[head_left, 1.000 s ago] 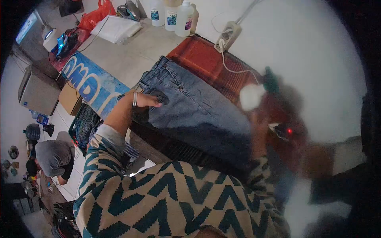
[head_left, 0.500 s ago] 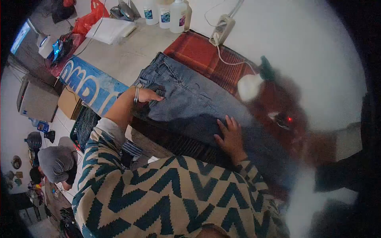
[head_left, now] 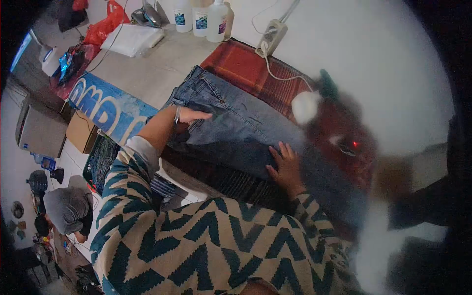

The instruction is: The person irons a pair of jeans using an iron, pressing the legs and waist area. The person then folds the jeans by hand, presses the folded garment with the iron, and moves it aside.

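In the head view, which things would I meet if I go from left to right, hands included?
Blue board with white lettering → left hand → right hand → small red light. The jeans stretch past both hands, so they are left out.

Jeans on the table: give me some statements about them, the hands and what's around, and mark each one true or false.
1. The right hand is on the jeans. True.
2. It is balled into a fist. False: its fingers are spread.
3. The left hand is nearer the waistband than the right hand is. True.
4. The cloth under the jeans is plain white. False: the cloth is patterned, with red areas.
5. Three bottles stand on the table. True.
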### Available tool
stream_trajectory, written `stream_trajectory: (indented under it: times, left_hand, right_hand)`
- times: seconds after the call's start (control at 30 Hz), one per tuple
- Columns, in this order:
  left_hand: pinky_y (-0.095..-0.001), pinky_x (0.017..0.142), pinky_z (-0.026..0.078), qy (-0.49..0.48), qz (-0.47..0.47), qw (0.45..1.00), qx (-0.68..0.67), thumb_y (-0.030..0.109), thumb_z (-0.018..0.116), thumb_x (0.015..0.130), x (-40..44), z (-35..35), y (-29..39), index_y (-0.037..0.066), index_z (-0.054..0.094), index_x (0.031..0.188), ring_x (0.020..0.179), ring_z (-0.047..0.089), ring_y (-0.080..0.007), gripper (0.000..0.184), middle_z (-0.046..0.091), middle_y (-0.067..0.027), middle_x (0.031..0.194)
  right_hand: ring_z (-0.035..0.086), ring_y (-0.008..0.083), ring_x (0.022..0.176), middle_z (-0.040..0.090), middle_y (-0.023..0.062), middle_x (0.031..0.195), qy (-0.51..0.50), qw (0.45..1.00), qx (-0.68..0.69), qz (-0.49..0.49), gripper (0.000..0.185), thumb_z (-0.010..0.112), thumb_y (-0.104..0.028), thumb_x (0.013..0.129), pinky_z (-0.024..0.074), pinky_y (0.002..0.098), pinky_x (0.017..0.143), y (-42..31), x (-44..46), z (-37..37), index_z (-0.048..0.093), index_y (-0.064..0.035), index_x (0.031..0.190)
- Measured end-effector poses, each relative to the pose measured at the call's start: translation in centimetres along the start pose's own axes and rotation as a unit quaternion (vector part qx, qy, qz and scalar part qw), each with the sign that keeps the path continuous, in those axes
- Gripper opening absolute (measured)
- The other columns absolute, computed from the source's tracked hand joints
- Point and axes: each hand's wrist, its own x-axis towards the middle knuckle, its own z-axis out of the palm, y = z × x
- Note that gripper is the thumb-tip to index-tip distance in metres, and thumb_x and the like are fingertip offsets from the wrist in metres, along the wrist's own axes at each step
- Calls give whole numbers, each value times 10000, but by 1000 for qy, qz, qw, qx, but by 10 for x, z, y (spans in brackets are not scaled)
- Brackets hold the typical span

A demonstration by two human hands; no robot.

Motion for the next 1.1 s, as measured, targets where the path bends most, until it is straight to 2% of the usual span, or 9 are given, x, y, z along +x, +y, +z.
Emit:
stream_trajectory:
  times: [0.2, 0.27, 0.4, 0.47, 0.53, 0.63, 0.97, 1.07, 1.1]
  left_hand:
    - [-421, 1025, 390, -52, 179, 961, -204, 653, 403, 862, -53, 15, 21, -50, 495, 1276, 1134, 556, -341, 821, 547, -273, 1223]
    - [-440, 1056, 351, -312, 271, 809, -418, 629, 365, 882, -49, 5, 9, -84, 457, 1291, 1171, 518, -394, 828, 513, -279, 1269]
    - [-444, 1055, 357, -325, 240, 776, -484, 602, 388, 894, -37, 22, -1, -96, 413, 1313, 1173, 519, -388, 814, 521, -261, 1269]
    - [-445, 1044, 370, -325, 209, 781, -491, 596, 407, 899, -47, 28, 16, -79, 434, 1307, 1165, 528, -375, 788, 536, -253, 1255]
    - [-443, 1034, 382, -178, 231, 847, -445, 586, 416, 906, -46, 32, 25, -52, 448, 1309, 1158, 536, -362, 755, 551, -238, 1242]
    - [-446, 1035, 379, -257, 207, 819, -469, 608, 399, 904, -38, 29, 25, -39, 429, 1330, 1165, 532, -354, 775, 531, -228, 1274]
    - [-447, 1052, 363, -266, 197, 846, -418, 593, 400, 912, -35, 34, 30, -26, 398, 1357, 1222, 492, -314, 762, 490, -211, 1327]
    - [-413, 949, 460, -160, 212, 894, -361, 562, 432, 917, -45, 34, 31, -16, 528, 1251, 1072, 604, -284, 674, 592, -198, 1200]
    - [-389, 875, 491, -87, 112, 971, -192, 530, 454, 921, -55, 26, 38, -5, 580, 1181, 970, 636, -263, 608, 629, -182, 1124]
  right_hand:
    - [236, 350, 1372, 287, 112, 1482, 7, 1000, -15, 18, 574, 488, -547, 869, 163, 580, 1091, -3, 0, 0, 429, -283, 1376]
    - [225, 345, 1376, 287, 102, 1482, -7, 999, -31, 20, 576, 486, -547, 871, 156, 577, 1095, -4, 1, -5, 419, -287, 1381]
    - [225, 337, 1379, 291, 98, 1480, -3, 1000, -13, 27, 589, 498, -542, 864, 160, 573, 1097, 0, -1, -2, 401, -293, 1390]
    - [216, 326, 1387, 279, 91, 1490, -19, 999, -8, 25, 608, 510, -538, 854, 153, 564, 1102, -1, 2, -7, 381, -307, 1401]
    - [209, 323, 1390, 272, 91, 1495, -31, 999, -8, 44, 610, 514, -533, 849, 144, 560, 1106, -6, 2, -9, 382, -309, 1401]
    - [202, 322, 1395, 264, 89, 1502, -39, 998, 7, 57, 610, 517, -528, 843, 129, 553, 1111, -9, 0, -11, 384, -316, 1399]
    - [219, 333, 1388, 271, 96, 1499, -30, 998, 18, 54, 601, 494, -568, 837, 139, 560, 1109, -8, 1, -11, 424, -311, 1375]
    - [233, 338, 1381, 282, 102, 1490, -20, 998, 20, 49, 603, 489, -578, 835, 146, 570, 1104, -2, 2, -4, 431, -306, 1370]
    - [233, 338, 1381, 282, 102, 1490, -20, 998, 22, 47, 603, 489, -578, 835, 146, 570, 1104, -2, 1, -2, 431, -306, 1370]
